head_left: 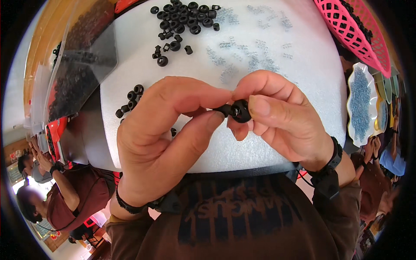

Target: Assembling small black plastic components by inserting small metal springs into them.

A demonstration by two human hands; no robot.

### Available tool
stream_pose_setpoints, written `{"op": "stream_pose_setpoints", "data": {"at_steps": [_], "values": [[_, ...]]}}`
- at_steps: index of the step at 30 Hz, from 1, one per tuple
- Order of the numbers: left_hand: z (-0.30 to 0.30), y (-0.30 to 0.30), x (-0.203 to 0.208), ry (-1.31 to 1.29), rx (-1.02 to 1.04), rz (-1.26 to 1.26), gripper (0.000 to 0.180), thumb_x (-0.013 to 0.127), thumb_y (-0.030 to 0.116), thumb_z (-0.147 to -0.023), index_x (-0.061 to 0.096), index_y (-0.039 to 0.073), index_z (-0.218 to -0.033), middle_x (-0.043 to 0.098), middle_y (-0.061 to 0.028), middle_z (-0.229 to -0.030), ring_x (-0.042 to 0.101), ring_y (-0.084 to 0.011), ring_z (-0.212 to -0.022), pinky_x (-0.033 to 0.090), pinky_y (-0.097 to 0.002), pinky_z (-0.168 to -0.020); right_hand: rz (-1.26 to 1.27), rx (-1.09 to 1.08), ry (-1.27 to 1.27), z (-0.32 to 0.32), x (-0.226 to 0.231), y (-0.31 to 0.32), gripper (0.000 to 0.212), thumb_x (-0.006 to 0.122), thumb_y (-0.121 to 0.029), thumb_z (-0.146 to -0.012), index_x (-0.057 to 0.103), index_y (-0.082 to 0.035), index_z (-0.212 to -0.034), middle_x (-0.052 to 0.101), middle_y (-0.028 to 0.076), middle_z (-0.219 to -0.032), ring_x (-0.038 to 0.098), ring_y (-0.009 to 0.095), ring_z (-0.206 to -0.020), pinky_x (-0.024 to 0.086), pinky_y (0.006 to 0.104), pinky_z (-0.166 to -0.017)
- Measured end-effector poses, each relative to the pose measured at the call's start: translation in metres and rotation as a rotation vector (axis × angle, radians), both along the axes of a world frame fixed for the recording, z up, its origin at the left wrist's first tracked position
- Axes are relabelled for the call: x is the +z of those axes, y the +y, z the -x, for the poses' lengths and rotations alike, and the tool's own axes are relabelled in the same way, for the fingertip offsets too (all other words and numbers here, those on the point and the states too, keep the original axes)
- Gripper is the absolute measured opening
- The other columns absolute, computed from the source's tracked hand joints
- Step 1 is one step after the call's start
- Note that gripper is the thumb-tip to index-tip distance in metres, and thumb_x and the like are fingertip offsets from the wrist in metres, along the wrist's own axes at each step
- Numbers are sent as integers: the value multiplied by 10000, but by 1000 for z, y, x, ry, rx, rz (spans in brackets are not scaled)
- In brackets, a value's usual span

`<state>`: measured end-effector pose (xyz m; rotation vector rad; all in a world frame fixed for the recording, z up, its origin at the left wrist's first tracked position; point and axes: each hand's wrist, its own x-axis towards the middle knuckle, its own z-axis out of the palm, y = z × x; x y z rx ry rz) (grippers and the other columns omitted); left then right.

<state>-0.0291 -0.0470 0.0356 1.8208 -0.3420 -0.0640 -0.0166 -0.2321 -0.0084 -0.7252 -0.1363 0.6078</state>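
Note:
My left hand (162,125) is closed, thumb and forefinger pinching a small black cord-lock plunger (224,110). My right hand (288,106) pinches a round black cord-lock body (242,112) between thumb and fingers. The two parts meet end to end above the white foam sheet (260,158), with a bit of shiny spring visible where they join. How far the plunger sits inside the body is hard to make out. Beyond my hands lie a heap of black cord-lock parts (184,19) and scattered tiny springs (258,56). More black pieces (133,96) lie beside my left hand, partly hidden by it.
A clear plastic bin (93,56) of black parts stands at the left. On the right are a pink lattice basket (346,37) holding black parts and a white scalloped dish (352,130) of springs. Other people sit at both sides, including one in a maroon shirt (91,190).

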Motion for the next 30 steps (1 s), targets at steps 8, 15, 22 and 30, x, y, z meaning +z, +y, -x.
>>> {"op": "stream_pose_setpoints", "data": {"at_steps": [8, 15, 22, 30], "values": [[-1, -1, 0, -139, 6, -181, 164, 573, -34, -784, 600, -39, -946, 577, -91, -922, 519, -93, -728, 399, -188, -616, -7, 13, 35, 0, -2, -3, 195, 547, -109, -886, 543, -7, -1052, 613, 112, -982, 611, 169, -770, 515, 303, -706], [4, -6, -1, -327, 14, -267, 195, 599, -58, -759, 619, -23, -950, 569, -89, -919, 525, -128, -822, 407, -211, -695, -51, 9, 5, -3, -5, -4, 162, 571, -73, -867, 561, 1, -1010, 625, 113, -952, 616, 168, -788, 520, 308, -714], [5, -5, -3, -342, 46, -274, 228, 614, -84, -740, 627, -21, -959, 562, -93, -937, 530, -125, -811, 410, -208, -691, 8, -56, 1, 2, -5, -1, 164, 614, -48, -833, 569, -6, -985, 627, 113, -945, 618, 174, -818, 520, 296, -735], [11, -9, 1, -336, 82, -332, 254, 602, -115, -719, 637, -16, -951, 564, -97, -938, 526, -118, -804, 404, -201, -686, 95, -144, -122, 6, 0, 0, 186, 647, 34, -782, 574, -8, -948, 610, 109, -981, 593, 148, -885, 494, 265, -783]]}}
